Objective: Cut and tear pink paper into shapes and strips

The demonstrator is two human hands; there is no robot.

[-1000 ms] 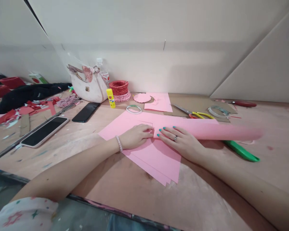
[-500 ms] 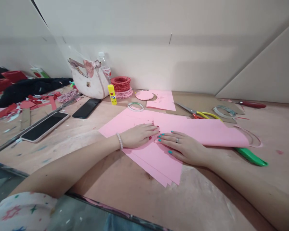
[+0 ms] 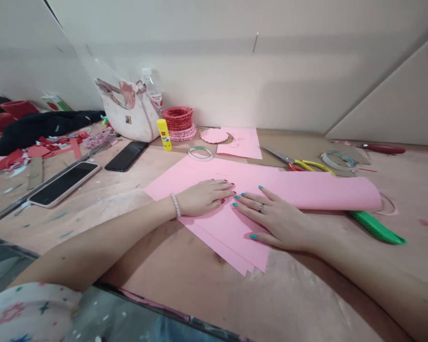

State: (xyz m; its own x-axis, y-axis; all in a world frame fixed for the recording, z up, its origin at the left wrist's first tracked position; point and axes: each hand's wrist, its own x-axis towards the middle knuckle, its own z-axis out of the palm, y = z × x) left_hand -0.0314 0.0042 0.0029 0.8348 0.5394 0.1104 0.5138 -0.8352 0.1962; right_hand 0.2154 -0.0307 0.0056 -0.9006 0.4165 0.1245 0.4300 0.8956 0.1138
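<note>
A stack of pink paper sheets (image 3: 231, 237) lies on the wooden table (image 3: 185, 285) in front of me. The top pink sheet (image 3: 314, 190) is folded over, its curled fold running to the right. My left hand (image 3: 203, 197) rests flat on the paper, fingers stretched toward the centre. My right hand (image 3: 274, 216) lies flat beside it, fingers spread, pressing the folded sheet down. The fingertips of both hands almost meet. A green-handled tool (image 3: 376, 228) pokes out from under the fold at the right.
Behind the paper lie a tape ring (image 3: 200, 153), a yellow glue stick (image 3: 164, 134), scissors (image 3: 299, 164), a pink scalloped disc (image 3: 214, 136) and red woven rings (image 3: 178, 121). A white handbag (image 3: 128, 116) and two phones (image 3: 66, 183) (image 3: 126, 156) sit at the left, with red scraps (image 3: 43, 152).
The folded sheet's curled edge has settled lower and flatter on the table. My right hand has slid slightly toward me and spread its fingers; my left hand's fingers have stretched out flat.
</note>
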